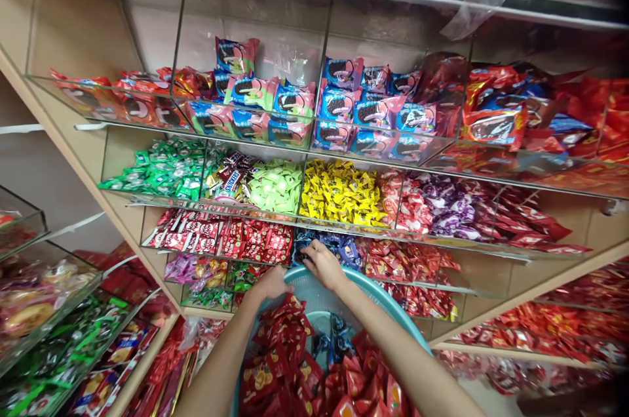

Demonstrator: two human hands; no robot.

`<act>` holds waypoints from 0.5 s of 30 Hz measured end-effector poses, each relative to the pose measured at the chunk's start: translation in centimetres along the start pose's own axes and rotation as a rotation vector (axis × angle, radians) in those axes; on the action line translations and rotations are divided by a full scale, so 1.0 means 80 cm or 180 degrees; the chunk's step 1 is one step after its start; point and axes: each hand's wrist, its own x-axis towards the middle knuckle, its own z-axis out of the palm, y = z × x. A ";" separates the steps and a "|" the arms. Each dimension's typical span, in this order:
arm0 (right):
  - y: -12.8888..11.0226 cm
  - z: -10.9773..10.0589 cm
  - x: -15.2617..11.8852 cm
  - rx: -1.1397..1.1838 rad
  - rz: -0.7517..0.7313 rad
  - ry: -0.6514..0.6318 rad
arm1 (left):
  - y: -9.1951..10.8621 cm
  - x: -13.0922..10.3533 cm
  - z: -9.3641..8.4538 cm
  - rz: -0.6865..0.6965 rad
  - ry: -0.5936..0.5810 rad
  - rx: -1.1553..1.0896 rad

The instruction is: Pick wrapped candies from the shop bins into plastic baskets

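A teal plastic basket stands below the shelves, with red wrapped candies and some dark blue wrapped candies inside. At its far left rim, my left hand is closed on the edge; its fingertips are partly hidden. My right hand reaches over the far rim into a low shelf compartment of dark blue wrapped candies. Its fingers are bent and closed around some of these, though how many I cannot tell.
Clear-fronted shelves hold green candies, yellow candies, purple-and-white candies and packaged cookies. Red packets lie left of my right hand. A side shelf stands at left. Clear shelf fronts overhang the lower compartments.
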 end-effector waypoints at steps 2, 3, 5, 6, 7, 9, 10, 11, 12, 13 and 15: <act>0.003 0.006 0.007 0.0080 -0.0065 -0.0005 | 0.001 0.000 -0.001 0.0009 0.0031 0.0050; 0.004 0.008 0.008 0.0150 -0.0115 -0.0004 | 0.002 0.000 -0.001 0.0010 0.0053 0.0067; 0.007 0.012 0.010 0.0306 -0.0228 -0.0003 | 0.002 0.000 -0.001 -0.0008 0.0091 0.0106; 0.008 0.012 0.011 0.0382 -0.0278 -0.0003 | 0.003 0.000 -0.001 -0.0033 0.0101 0.0123; 0.009 0.013 0.012 0.0459 -0.0317 0.0003 | 0.003 0.000 -0.001 -0.0061 0.0106 0.0135; 0.011 0.011 0.013 0.0617 -0.0357 0.0073 | 0.003 -0.001 -0.001 -0.0103 0.0103 0.0130; 0.012 0.010 0.013 0.0695 -0.0358 0.0148 | 0.003 -0.001 -0.001 -0.0114 0.0100 0.0113; 0.013 0.007 0.014 0.0765 -0.0347 0.0238 | 0.003 -0.001 -0.002 -0.0120 0.0095 0.0089; 0.013 0.004 0.014 0.0816 -0.0332 0.0313 | 0.003 -0.001 -0.002 -0.0124 0.0085 0.0065; 0.014 0.000 0.014 0.0838 -0.0320 0.0351 | 0.004 -0.002 -0.002 -0.0129 0.0068 0.0036; 0.016 -0.008 0.013 0.0782 -0.0322 0.0274 | 0.005 -0.003 -0.003 -0.0186 0.0007 -0.0054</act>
